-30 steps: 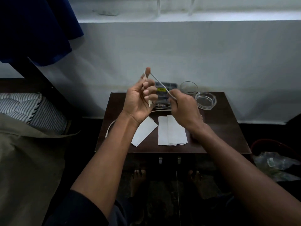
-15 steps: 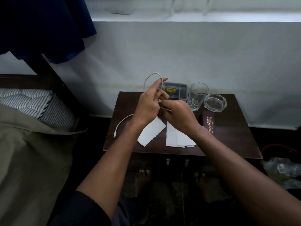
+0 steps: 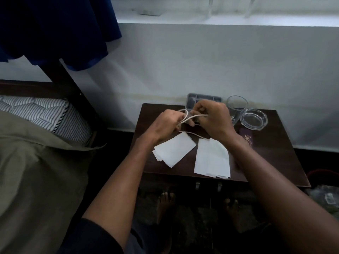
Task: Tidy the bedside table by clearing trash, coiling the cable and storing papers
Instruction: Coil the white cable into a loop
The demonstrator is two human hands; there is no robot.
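A thin white cable [image 3: 190, 117] runs looped between both hands above the dark bedside table [image 3: 271, 158]. My left hand [image 3: 166, 125] grips the loops with curled fingers. My right hand [image 3: 213, 119] pinches the strand close beside it. A loose stretch of cable lies on the tabletop under my hands. Two stacks of folded white papers lie toward the front: one tilted stack [image 3: 174, 152] on the left, one upright stack [image 3: 211, 159] on the right.
A grey compartment tray [image 3: 194, 99] stands at the back, partly hidden by my hands. A drinking glass [image 3: 236, 107], a glass ashtray [image 3: 254, 120] and a purple box [image 3: 246, 139] are at the back right. A bed [image 3: 36, 143] lies left, a bag of trash [image 3: 324, 198] on the floor right.
Both hands have dropped from in front of the wall to just above the tabletop. The cable end that hung off the table's left edge has been drawn up.
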